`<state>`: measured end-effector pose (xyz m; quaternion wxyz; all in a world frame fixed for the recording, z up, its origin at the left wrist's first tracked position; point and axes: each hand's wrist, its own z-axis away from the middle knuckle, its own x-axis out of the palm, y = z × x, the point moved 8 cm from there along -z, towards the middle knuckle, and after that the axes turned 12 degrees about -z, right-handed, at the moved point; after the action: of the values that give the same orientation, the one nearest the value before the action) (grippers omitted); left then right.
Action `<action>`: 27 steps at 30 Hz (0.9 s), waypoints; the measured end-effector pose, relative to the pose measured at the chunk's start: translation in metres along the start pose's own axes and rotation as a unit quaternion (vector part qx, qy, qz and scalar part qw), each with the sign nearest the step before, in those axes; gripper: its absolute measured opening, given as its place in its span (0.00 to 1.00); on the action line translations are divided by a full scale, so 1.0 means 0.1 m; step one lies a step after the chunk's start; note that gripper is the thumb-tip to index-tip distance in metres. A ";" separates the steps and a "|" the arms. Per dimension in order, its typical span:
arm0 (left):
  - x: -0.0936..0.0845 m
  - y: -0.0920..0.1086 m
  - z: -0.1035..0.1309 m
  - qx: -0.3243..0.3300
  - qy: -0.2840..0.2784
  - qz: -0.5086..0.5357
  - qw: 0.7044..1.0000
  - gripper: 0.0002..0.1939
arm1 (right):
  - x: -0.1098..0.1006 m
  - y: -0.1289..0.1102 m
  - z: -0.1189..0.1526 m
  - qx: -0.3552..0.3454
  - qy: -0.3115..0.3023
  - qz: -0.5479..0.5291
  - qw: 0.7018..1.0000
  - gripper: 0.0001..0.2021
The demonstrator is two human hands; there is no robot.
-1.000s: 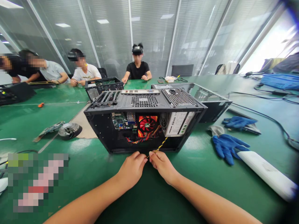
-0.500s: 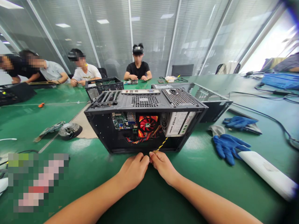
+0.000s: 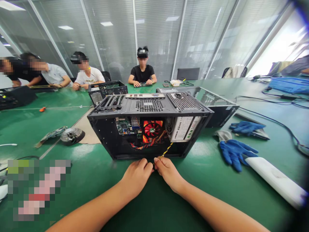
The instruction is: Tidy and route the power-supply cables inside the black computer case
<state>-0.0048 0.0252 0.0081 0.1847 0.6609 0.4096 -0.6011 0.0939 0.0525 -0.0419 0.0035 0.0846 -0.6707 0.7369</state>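
An open black computer case [image 3: 102, 133] stands in front of me, its inside facing my hands. A red fan [image 3: 152, 129], a circuit board [image 3: 123, 125] and a white-labelled power supply [image 3: 184, 129] show within. From the power supply a twisted yellow-and-black cable [image 3: 168, 149] runs down to my right hand [image 3: 167, 167], which pinches it. My left hand [image 3: 138, 175] is closed just beside it, and a short bit of the cable shows between the two hands. The fingertips and the cable's end are mostly hidden.
Blue gloves [image 3: 234, 153] and a long white bar [image 3: 272, 177] lie to the right. A round metal part [image 3: 72, 136] lies left on brown cardboard [image 3: 90, 137]. Behind stands another case [image 3: 222, 114]. A co-worker [image 3: 143, 72] sits opposite; others sit at the far left.
My left hand has shifted slightly down and left, and a bit of cable now shows between my hands. The co-worker opposite now holds a board in both hands.
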 end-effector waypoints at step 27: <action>0.04 -0.14 -0.04 -0.083 -0.027 0.249 0.965 0.13 | 0.04 0.01 0.02 0.023 -0.011 -0.040 0.999 0.22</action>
<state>-0.0133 0.0376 0.0087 0.3936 0.7083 0.2752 -0.5174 0.0902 0.0496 -0.0426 0.0235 0.1190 -0.6493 0.7508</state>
